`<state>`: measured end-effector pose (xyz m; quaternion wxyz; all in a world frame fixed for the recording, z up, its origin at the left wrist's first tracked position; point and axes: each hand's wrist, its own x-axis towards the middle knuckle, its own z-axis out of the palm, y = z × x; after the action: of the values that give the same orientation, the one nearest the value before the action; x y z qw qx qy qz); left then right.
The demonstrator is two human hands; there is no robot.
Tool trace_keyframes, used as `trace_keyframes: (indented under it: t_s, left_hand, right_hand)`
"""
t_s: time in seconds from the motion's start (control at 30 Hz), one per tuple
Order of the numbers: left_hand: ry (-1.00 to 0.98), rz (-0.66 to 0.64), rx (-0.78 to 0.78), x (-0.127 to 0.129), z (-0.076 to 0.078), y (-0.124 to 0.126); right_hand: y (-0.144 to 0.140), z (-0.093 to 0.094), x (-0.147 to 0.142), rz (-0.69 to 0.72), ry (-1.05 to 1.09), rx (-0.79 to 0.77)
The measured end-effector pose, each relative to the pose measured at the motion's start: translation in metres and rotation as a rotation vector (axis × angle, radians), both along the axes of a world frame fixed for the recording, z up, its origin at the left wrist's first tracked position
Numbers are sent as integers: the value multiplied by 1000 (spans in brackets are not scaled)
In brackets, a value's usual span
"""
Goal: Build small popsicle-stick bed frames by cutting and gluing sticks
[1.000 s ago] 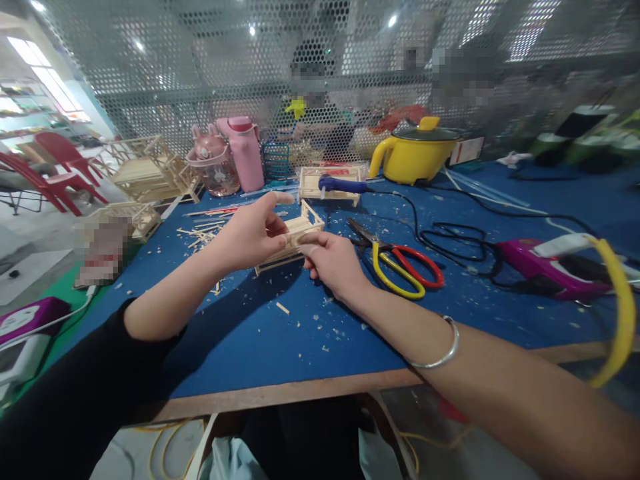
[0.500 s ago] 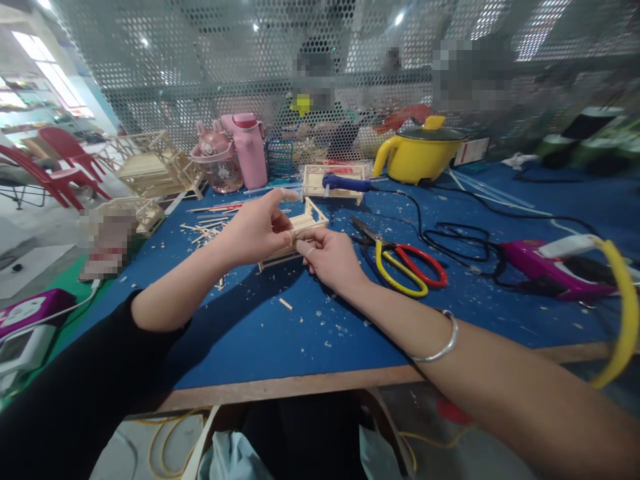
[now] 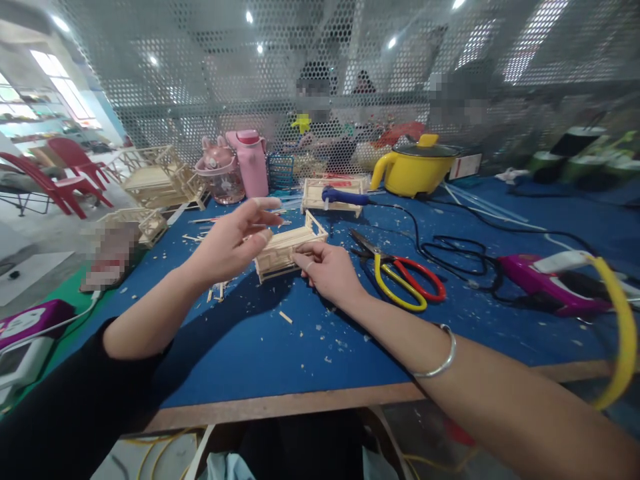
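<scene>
A small model bed frame of pale wooden sticks (image 3: pixel 287 248) rests on the blue tabletop (image 3: pixel 280 347) between my hands. My right hand (image 3: pixel 327 270) pinches its near right edge with thumb and fingers. My left hand (image 3: pixel 233 241) hovers just left of the frame with fingers spread, the thumb close to the frame's left end and nothing in its grip. Loose sticks (image 3: pixel 210 230) lie behind the left hand.
Scissors with red and yellow handles (image 3: pixel 400 277) lie right of my right hand. A blue-handled tool (image 3: pixel 345 197) rests on another stick frame, with a black cord trailing right. A purple glue gun (image 3: pixel 550 280), yellow pot (image 3: pixel 415 167), pink bottles (image 3: pixel 235 165) and finished stick models (image 3: pixel 150 179) stand around.
My left hand has let go of the frame and opened, drawing back to the left. The right hand keeps its hold, and the frame has turned slightly.
</scene>
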<state>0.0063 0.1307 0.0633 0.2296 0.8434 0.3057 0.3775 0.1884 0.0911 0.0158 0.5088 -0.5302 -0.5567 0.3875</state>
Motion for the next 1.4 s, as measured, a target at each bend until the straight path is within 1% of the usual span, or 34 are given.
trace_keyframes:
  t_s: [0.07,0.1,0.17,0.2,0.27,0.33,0.47,0.7,1.0,1.23,1.4]
  left_hand:
    - [-106,99,81,-13,-9,-1]
    - [-125,149,121,-18,-13,-1]
    - [-77,219,200,-26,-18,-4]
    - [-26,233,238,-28,-19,-5]
    - [86,217,308,-30,-19,-8]
    - [169,158,369,-29,-17,-10]
    - [232,62,439,-29,-16,-10]
    - [209,2,451,-31,-23,-5]
    - [227,2,395,-31,-20,-6]
    - [248,-7,393,-32,-19,-6]
    - [284,-12,411,-32,-18,-7]
  right_hand:
    - [0,-1,0,-5,-6,3]
    - [1,-1,0,-7,-16,6]
    - [1,-2,1,-16,-37,16]
    - [1,-2,1,-19,-46,21]
    - [1,-1,2,-25,-55,31]
    - [0,-1,3,-23,-65,37]
    - [0,1,2,-27,-81,39]
    - [-1,1,1,-42,-96,45]
    - [-1,1,1,-38,-96,32]
    - [0,1,0,-4,-54,-6]
    - [-1,1,0,1,-54,-1]
